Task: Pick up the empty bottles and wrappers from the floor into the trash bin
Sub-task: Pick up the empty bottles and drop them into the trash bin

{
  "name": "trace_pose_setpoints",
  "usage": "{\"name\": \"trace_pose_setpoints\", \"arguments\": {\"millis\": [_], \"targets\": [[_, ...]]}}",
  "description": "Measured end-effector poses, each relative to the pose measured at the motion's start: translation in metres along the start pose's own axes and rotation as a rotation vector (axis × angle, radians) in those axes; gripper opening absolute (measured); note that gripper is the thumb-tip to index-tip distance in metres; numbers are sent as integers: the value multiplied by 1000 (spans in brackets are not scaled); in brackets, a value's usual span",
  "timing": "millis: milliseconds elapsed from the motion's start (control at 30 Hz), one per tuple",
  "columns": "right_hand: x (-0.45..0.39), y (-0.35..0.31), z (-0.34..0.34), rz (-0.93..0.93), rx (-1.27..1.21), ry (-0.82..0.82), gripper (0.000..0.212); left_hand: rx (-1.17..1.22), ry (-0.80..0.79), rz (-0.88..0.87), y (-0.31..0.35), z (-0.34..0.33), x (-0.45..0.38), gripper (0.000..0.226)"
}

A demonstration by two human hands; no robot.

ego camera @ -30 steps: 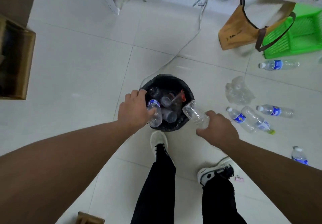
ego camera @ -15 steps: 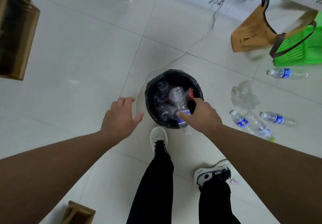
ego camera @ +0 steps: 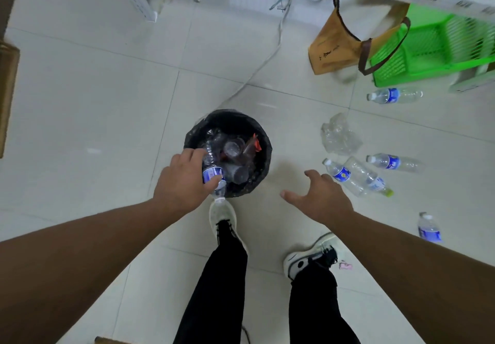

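The left hand (ego camera: 182, 183) now grips a blue-labelled bottle (ego camera: 213, 174) at the near rim of the trash bin (ego camera: 263, 140), fingers curled round its body with the cap end pointing down toward the person's shoe (ego camera: 222, 213); half a second ago this hand hung spread and held nothing beside the bin, so it has taken hold of a bottle that stands out over the edge. The right hand (ego camera: 320, 196), which half a second ago was lowering a bottle into the bin, is out to the right of it with fingers wide and bare, thumb pointing back toward the bin. By this reading one deposit is done and the left hand is settling a second bottle that did not drop fully inside. The bin looks nearly full: clear bottles and a red wrapper (ego camera: 256, 143) lie close under the rim just beyond the left fingertips, so further pieces may need pressing down or may roll off. Work remains on the floor beyond the right fingertips: two bottles (ego camera: 356, 176) lying together nearest them, another bottle (ego camera: 393, 162) just past those, a crumpled clear wrapper (ego camera: 340, 137) farther out, a far bottle (ego camera: 393, 95) near the green basket (ego camera: 428, 49), and one bottle (ego camera: 428, 228) out beside the right forearm. Between the right fingers and the nearest pair the tiles offer open room; a white cable (ego camera: 267, 59) trails past the far side of the bin.
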State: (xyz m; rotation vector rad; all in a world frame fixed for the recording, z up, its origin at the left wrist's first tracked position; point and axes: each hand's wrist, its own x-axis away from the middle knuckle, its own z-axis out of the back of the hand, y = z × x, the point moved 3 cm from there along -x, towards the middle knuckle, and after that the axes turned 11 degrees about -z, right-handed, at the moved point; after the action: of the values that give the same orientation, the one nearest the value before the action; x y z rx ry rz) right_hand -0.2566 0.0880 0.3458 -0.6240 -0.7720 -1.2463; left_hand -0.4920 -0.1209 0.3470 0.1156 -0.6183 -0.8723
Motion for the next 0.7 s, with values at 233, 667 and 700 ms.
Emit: {"name": "trace_pose_setpoints", "arguments": {"millis": [233,667,700], "targets": [[-2,102,29,-117,-99,6,102,-68,-31,-114,81,-8,-20,68],[-25,285,51,-263,-261,-54,99,-214,-148,-299,249,-66,-61,69],[-26,298,53,-269,-272,-57,99,-219,-158,-312,263,-71,-65,71]]}}
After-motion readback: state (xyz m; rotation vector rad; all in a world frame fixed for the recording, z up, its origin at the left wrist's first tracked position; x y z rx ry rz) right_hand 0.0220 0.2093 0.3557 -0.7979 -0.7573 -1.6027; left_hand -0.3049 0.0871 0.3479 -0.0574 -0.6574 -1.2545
